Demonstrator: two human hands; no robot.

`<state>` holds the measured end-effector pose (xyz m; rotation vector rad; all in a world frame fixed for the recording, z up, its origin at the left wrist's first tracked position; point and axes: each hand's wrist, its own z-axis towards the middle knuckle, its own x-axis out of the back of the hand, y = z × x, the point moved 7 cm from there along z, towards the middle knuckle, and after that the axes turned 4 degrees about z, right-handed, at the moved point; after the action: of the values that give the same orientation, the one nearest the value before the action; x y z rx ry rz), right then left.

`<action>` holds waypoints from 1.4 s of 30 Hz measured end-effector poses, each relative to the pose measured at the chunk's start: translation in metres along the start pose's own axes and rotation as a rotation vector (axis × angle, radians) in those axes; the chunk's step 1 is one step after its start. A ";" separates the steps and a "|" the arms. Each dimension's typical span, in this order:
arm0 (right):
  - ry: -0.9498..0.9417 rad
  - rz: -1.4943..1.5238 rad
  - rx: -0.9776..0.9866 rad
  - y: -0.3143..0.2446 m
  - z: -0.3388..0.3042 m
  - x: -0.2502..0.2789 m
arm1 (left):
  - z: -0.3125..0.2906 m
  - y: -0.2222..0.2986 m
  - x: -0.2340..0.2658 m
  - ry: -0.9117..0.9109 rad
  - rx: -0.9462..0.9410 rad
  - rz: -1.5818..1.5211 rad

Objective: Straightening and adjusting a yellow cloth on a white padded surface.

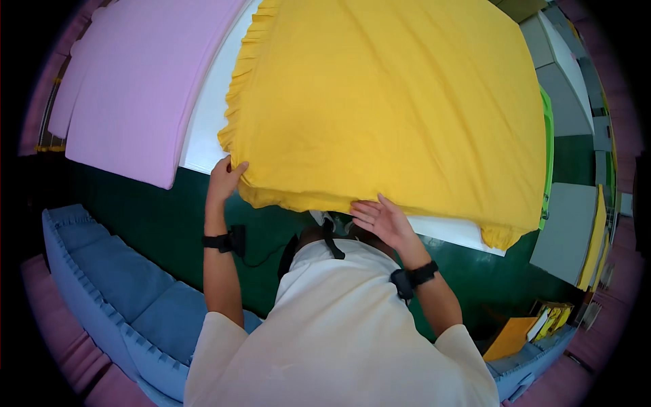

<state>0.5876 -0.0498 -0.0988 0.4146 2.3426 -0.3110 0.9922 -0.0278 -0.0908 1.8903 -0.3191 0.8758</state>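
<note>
A large yellow sheet (386, 102) with a ruffled left edge covers a white table-like surface (461, 233), whose front edge shows at the right. My left hand (224, 182) is at the sheet's near left corner, its thumb and fingers closed around the ruffled edge. Along the near edge, my right hand (383, 220) lies palm up with fingers stretched out and apart, the fingertips touching the hanging hem. Light creases run across the right part of the cloth. Each of my forearms wears a black strap with a small device.
A pink covered slab (129, 95) stands at the left on dark green floor (135, 197). Blue cushioned seating (129, 278) curves behind me on the left. On the right are a grey panel (563, 227), a bright green frame (548, 156) and an orange board (508, 338).
</note>
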 end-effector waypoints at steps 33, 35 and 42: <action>-0.123 0.257 0.341 -0.006 0.023 -0.032 | -0.097 0.010 -0.001 0.365 0.353 -0.326; -0.122 0.254 0.340 -0.006 0.026 -0.030 | -0.104 0.018 -0.020 0.145 0.420 -0.633; -0.072 0.196 0.347 -0.005 0.031 -0.021 | -0.084 0.069 -0.051 -0.141 0.545 -1.610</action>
<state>0.6199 -0.0692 -0.1056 0.7809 2.1579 -0.6297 0.8810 0.0046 -0.0591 1.9040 1.3339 -0.3325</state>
